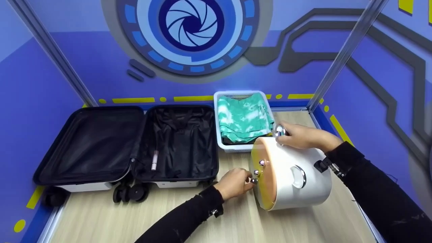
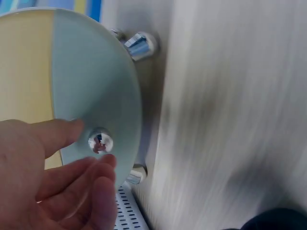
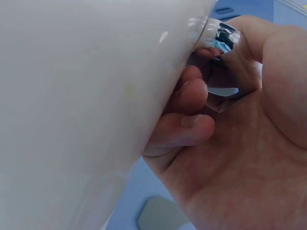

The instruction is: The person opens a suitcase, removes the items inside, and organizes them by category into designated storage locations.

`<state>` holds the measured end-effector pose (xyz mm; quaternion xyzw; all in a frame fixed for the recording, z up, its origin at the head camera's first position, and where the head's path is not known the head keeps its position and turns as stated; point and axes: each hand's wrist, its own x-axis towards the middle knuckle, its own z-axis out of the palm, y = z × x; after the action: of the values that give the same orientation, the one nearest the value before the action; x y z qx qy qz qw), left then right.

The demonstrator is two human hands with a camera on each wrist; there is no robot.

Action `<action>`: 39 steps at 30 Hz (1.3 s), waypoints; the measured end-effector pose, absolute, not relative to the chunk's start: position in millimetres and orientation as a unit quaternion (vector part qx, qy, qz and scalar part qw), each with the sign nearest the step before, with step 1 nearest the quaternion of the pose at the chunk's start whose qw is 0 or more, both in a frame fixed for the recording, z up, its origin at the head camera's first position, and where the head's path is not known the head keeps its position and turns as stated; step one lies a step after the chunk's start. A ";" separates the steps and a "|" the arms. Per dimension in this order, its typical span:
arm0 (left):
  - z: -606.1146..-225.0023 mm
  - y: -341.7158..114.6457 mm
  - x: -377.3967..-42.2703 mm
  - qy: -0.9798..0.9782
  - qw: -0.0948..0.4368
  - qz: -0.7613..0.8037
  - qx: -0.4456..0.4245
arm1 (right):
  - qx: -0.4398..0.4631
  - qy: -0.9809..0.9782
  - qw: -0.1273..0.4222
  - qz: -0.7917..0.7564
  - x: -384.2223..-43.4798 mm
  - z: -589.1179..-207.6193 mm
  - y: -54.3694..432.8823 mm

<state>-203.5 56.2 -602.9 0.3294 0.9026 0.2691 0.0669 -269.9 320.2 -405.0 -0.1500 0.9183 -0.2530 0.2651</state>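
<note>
A rounded white storage box [image 1: 300,182] with a glossy front panel [image 1: 268,189] stands on the table, its front turned left. Several small chrome knobs stick out of that panel. My right hand [image 1: 295,135] grips the chrome handle [image 3: 223,38] at the top, fingers curled beneath it and against the white shell [image 3: 86,105]. At the lowest knob [image 2: 100,141], my left hand [image 2: 62,172] has its thumb on one side and bent fingertips on the other, with a small gap showing at the thumb. Another chrome ring [image 1: 299,177] sits on the box's near side.
An open black suitcase [image 1: 141,148] lies at the left; a small pink-capped tube [image 1: 154,160] is in its right half. Behind the box, a white basket [image 1: 233,147] holds folded green-and-white cloth [image 1: 244,118]. Blue walls [image 1: 189,89] enclose the back and sides.
</note>
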 end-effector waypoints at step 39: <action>-606.9 -3.2 -175.8 0.935 -0.064 0.188 0.293 | -0.146 0.915 0.274 -0.257 -272.0 -405.4 319.9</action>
<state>-175.8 -3.2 -606.9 0.2931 0.9352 0.1879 -0.0643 -272.0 319.9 -405.4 -0.1464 0.9150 -0.2571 0.2742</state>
